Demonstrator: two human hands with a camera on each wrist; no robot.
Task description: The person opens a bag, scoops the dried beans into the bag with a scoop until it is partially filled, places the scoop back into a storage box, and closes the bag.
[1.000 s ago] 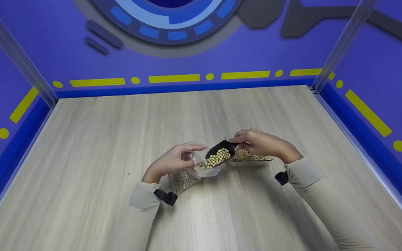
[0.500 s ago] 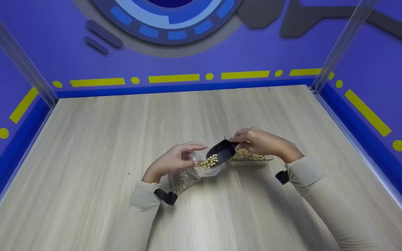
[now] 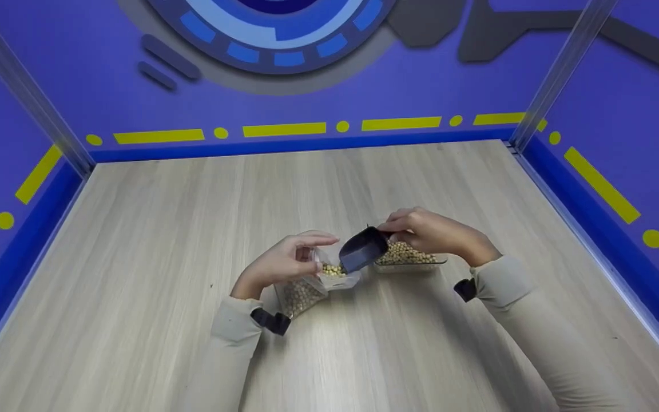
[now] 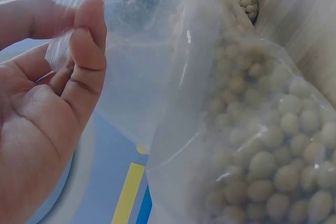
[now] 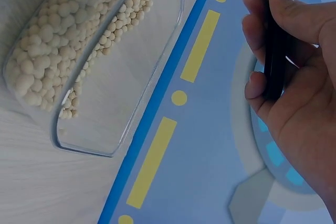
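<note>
My left hand [image 3: 281, 264] pinches the rim of a clear plastic bag [image 4: 136, 72], holding its mouth open. Round pale beans [image 4: 283, 177] fill the bag's lower part, and more show at the mouth in the head view. A black scoop [image 3: 362, 249] tilts down into that mouth, its visible bowl bare of beans. The fingers of my right hand [image 3: 429, 232] curl round the scoop's handle [image 5: 277, 51]. Below the right hand, a clear rectangular container [image 5: 84, 153] holds a heap of the same beans, mostly banked to one side in the right wrist view.
All of this sits on a wood-grain table [image 3: 192, 217]. Blue panels [image 3: 329, 103] with yellow marks stand along the back and both sides. A small dark speck [image 3: 211, 285] lies left of the left hand.
The beans in the scoop have slid out into the bag, and the scoop has tipped further. The left hand and the bag have stayed nearly still.
</note>
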